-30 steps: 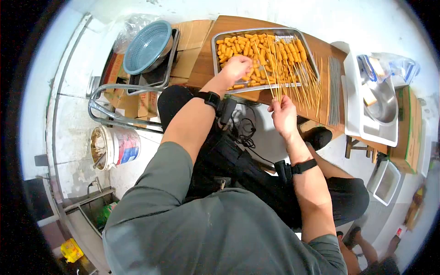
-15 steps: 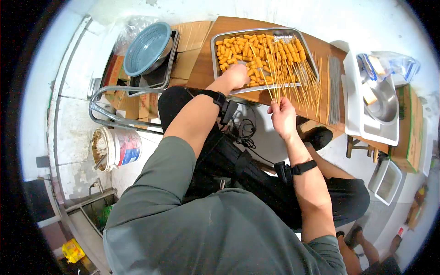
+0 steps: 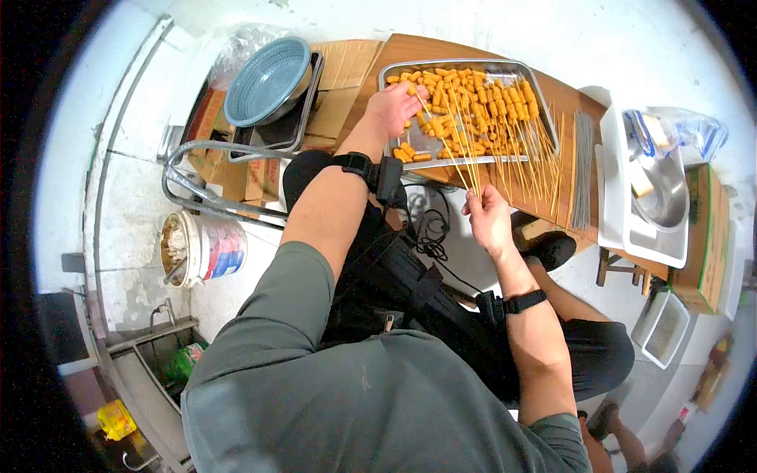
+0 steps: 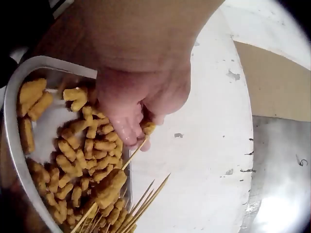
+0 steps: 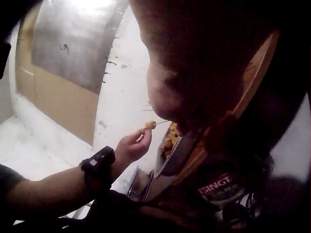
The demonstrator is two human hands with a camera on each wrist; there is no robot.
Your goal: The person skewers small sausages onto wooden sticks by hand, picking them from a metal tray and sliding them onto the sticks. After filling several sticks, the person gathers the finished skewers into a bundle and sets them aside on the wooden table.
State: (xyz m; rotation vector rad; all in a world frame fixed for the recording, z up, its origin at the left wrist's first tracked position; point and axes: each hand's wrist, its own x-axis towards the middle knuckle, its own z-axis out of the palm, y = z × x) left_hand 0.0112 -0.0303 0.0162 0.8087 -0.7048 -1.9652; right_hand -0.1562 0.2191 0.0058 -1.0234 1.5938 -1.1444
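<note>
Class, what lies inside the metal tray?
Loose orange pieces and skewered pieces lie inside the metal tray. Its bottom shows in patches; elsewhere, heaped pieces cover whatever is underneath.

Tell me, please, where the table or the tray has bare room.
Free: the wooden table at its far-left corner, between tray and cardboard; also, inside the tray, bare metal between a few yellow pieces at the near-left corner and the main heap.

Crowded: the tray's right side, with loaded skewers, and the table beside it, under grey rods.
</note>
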